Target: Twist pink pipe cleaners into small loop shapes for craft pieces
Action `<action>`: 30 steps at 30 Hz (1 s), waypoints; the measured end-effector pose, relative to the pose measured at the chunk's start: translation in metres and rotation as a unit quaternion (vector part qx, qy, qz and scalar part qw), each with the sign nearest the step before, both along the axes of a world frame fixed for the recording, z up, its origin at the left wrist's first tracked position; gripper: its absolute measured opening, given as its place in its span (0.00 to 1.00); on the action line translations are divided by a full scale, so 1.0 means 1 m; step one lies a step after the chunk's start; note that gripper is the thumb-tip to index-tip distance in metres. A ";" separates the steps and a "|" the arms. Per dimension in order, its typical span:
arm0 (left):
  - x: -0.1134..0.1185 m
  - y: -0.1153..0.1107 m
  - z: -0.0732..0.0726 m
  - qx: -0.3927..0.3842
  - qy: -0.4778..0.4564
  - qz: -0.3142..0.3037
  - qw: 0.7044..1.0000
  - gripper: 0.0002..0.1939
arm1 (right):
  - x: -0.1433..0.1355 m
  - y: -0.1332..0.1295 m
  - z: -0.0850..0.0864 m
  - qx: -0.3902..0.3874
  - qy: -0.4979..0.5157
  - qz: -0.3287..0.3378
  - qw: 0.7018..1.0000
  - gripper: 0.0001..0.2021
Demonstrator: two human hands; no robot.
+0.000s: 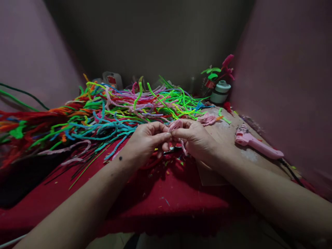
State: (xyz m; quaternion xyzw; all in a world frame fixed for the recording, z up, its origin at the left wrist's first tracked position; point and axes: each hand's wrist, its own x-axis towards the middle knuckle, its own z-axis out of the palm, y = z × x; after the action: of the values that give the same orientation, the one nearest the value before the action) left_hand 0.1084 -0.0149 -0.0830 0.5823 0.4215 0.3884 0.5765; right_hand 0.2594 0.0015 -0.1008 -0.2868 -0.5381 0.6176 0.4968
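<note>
Over the near middle of the table, my left hand point(150, 138) and my right hand point(194, 138) meet fingertip to fingertip. Between them is a pink pipe cleaner point(175, 126), bent into a looped shape, and both hands pinch it. One pink end hangs down beneath my right fingers. Part of the shape is hidden by my thumbs and fingers. Just behind the hands lies a large heap of pipe cleaners point(140, 103) in many colours. A second pink looped piece point(207, 119) rests to the right of my right hand.
A pink glue gun point(259, 145) lies on a brown board point(228, 138) at the right. A pale jar point(220, 92) stands behind it, near a pipe-cleaner flower point(225, 67). Scraps dot the red tablecloth point(166, 197). A black object point(23, 183) sits at the left.
</note>
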 end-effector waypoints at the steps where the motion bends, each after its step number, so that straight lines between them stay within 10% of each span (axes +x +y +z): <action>1: 0.000 0.000 0.000 0.003 0.001 0.008 1.000 0.07 | 0.001 0.001 0.001 0.003 -0.005 0.004 1.000 0.03; 7: -0.010 0.003 0.007 0.052 0.015 0.087 0.995 0.07 | 0.016 0.007 0.011 0.011 -0.138 0.027 0.990 0.06; 12: -0.010 0.003 0.011 0.073 0.062 0.117 0.988 0.06 | 0.016 0.006 0.013 -0.060 -0.055 0.103 0.991 0.06; 17: -0.005 -0.001 0.013 0.080 0.098 0.117 0.985 0.06 | 0.008 0.002 0.009 0.009 0.039 -0.019 0.999 0.07; 30: 0.001 -0.005 0.011 0.085 0.032 0.102 0.991 0.08 | 0.004 -0.009 0.010 0.156 -0.137 -0.153 0.966 0.06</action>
State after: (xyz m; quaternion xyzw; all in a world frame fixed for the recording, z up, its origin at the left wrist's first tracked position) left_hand 0.1097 -0.0198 -0.0719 0.5955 0.4623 0.4603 0.4687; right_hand 0.2632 -0.0074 -0.0904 -0.3667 -0.6407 0.3970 0.5454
